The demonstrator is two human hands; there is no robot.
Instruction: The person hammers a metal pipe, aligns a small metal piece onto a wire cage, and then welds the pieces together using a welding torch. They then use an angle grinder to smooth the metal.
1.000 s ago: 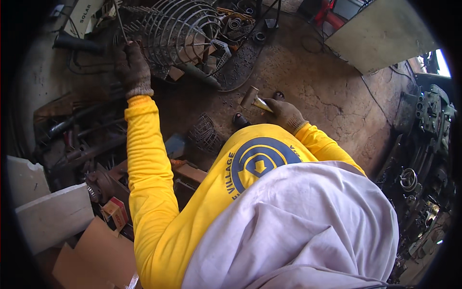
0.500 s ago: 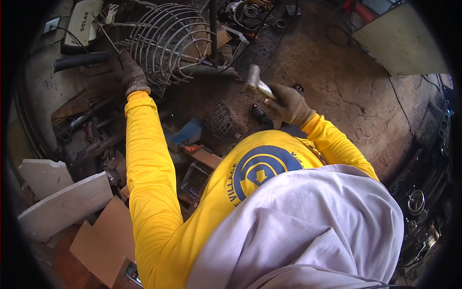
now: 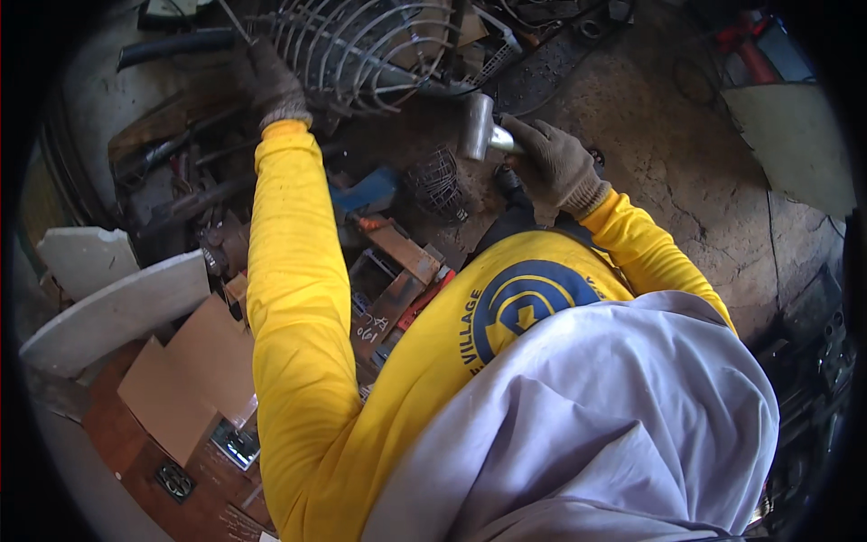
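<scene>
Since the earlier frame, the right hand (image 3: 555,163) has brought the hammer (image 3: 479,126) up from near the floor to just beside the wire cage (image 3: 361,45), and the left hand (image 3: 271,86) has stayed at the cage's left side. Gloved fingers (image 3: 528,135) of the right hand are wrapped shut around the hammer's handle close behind the steel head, a short grip that suits small, controlled taps rather than full swings. The head points toward the lower right rim of the cage, near but not clearly touching it. The left hand's gloved fingers are curled closed on the cage's wires, apparently steadying the frame; the exact wire held is hidden by the glove.

The cage, a domed guard of bent steel rods, lies on its side at the top of the view on the workshop floor (image 3: 686,181). A smaller wire basket (image 3: 438,181) sits below it, between the two arms. Farther out lie a blue tool (image 3: 366,194), rusty metal frames (image 3: 397,271), cardboard sheets (image 3: 181,379) and pale board offcuts (image 3: 99,298), left within reach.
</scene>
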